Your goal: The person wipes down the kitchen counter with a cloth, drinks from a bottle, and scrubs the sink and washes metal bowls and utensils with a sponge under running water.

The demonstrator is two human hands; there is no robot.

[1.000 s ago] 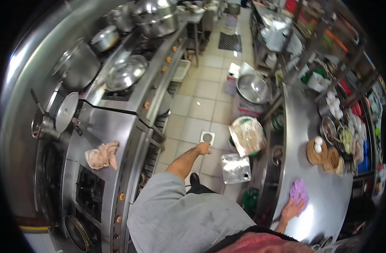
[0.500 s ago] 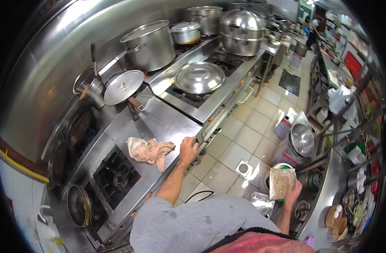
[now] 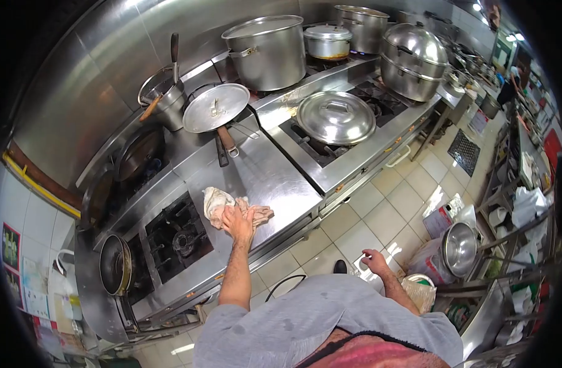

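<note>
My left hand [image 3: 239, 224] is on a bunched, pinkish-white cloth [image 3: 218, 203], its fingers wrapped over the folds. The cloth lies on the bare steel worktop [image 3: 271, 178] between the burners. Over the floor, away from the counter, my right hand [image 3: 374, 262] holds nothing, with its fingers slightly curled and apart. Beyond that forearm sits a flat, brownish package in clear wrap [image 3: 423, 293], partly hidden by the arm, by a white bucket [image 3: 420, 279].
Left of the cloth are a gas burner [image 3: 181, 236] and a frying pan [image 3: 114, 267]. A lidded pan [image 3: 216, 109], a large stockpot [image 3: 265, 55], a big lid [image 3: 336, 118] and a steamer pot [image 3: 416, 61] stand behind. A metal bowl [image 3: 460, 248] is at right. Another person [image 3: 512, 86] is far off.
My left hand has moved from the counter's front edge onto the cloth. My right hand has let go of the wrapped package and come away from it. The view has swung left.
</note>
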